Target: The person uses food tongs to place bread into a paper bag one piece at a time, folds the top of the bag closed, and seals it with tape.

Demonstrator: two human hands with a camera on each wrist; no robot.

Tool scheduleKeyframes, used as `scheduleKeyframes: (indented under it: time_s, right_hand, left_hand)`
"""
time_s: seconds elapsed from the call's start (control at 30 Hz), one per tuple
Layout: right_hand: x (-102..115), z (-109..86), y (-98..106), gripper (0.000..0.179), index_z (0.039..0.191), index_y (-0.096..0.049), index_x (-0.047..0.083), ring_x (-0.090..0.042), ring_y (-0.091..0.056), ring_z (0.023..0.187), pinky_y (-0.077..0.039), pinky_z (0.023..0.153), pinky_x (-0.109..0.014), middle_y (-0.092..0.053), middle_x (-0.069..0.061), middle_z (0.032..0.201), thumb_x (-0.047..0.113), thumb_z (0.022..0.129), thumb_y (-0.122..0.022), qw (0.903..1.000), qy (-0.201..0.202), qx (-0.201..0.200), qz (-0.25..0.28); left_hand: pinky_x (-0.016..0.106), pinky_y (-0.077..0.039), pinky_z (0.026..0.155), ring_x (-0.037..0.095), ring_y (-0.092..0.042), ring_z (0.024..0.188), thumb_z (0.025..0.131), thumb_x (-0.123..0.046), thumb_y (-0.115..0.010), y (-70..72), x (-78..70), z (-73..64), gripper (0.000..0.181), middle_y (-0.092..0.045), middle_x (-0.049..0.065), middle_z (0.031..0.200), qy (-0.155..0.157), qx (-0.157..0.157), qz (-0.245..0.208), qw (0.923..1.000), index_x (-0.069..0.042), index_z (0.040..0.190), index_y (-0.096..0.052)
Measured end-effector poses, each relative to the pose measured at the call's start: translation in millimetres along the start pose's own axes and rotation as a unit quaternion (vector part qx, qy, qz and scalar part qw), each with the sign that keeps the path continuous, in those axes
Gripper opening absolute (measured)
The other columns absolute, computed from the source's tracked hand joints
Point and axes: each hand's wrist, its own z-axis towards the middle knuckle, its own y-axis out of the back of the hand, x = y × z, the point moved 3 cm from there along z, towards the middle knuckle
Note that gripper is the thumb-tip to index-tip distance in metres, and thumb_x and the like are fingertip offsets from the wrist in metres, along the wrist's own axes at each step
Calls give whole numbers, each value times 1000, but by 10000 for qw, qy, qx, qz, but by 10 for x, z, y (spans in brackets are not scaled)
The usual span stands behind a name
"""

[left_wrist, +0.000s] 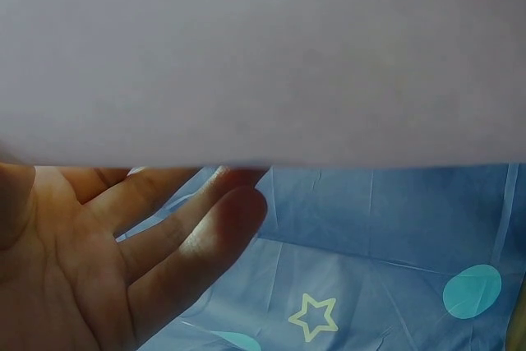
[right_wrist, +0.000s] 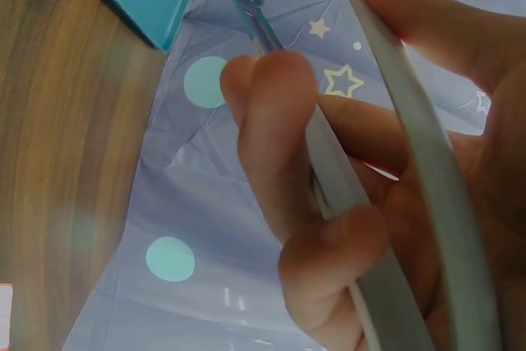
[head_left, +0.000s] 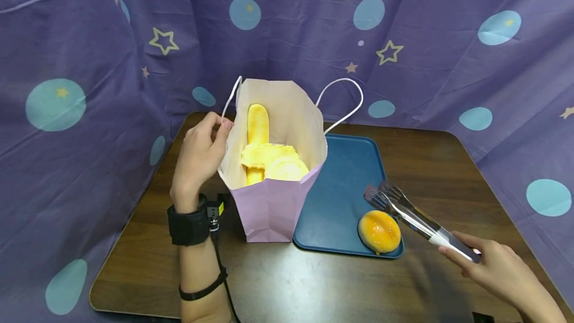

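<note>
A lilac paper bag (head_left: 273, 208) stands upright with its mouth wide apart and white handles. Inside it lie a long yellow bread roll (head_left: 257, 123) and further pale yellow bread pieces (head_left: 269, 156). At the bag's left rim my left hand (head_left: 199, 151) pinches the paper between thumb and finger; the other fingers (left_wrist: 205, 252) extend loosely beside the bag's side. My right hand (head_left: 498, 263) grips metal tongs (head_left: 417, 218) by their light handles, the tips apart and holding nothing. Just below those tips a round glazed bun (head_left: 379, 232) rests on the blue tray (head_left: 343, 188).
The tray sits right beside the bag, its left part behind it, on a brown wooden table (head_left: 430, 158). A purple curtain (head_left: 291, 24) with stars and dots hangs behind and around the table. A cable (head_left: 224, 268) runs from the left wrist camera.
</note>
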Motion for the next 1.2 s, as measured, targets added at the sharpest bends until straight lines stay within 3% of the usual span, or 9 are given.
scheduleKeyframes:
  time_s: [0.33,0.6,1.2]
  right_hand:
    - [-46,-18,-92,72,137,-52,-12,-9,-61,59,-43,59,-36,-68,4,69,47,98,-63,9992,78,394,-8]
    - [-103,-21,-145,79,139,-50,-12,-12,-58,59,-38,57,-33,-65,5,66,54,97,-59,9979,-99,639,-67]
    - [-89,-19,-148,73,136,-51,-14,-10,-57,58,-44,61,-38,-64,6,63,48,98,-62,9981,86,600,-102]
  left_hand:
    - [38,-46,65,25,-58,80,106,-30,-50,-3,2,-5,29,-64,9,99,-15,-4,25,10000,-5,114,-63]
    - [37,-45,64,25,-57,78,106,-30,-50,-6,-1,-13,29,-63,10,95,-52,-17,30,10000,-5,113,-63]
    - [38,-45,65,25,-58,78,106,-30,-50,6,-30,-7,29,-64,10,94,-32,-27,67,10000,-6,112,-63]
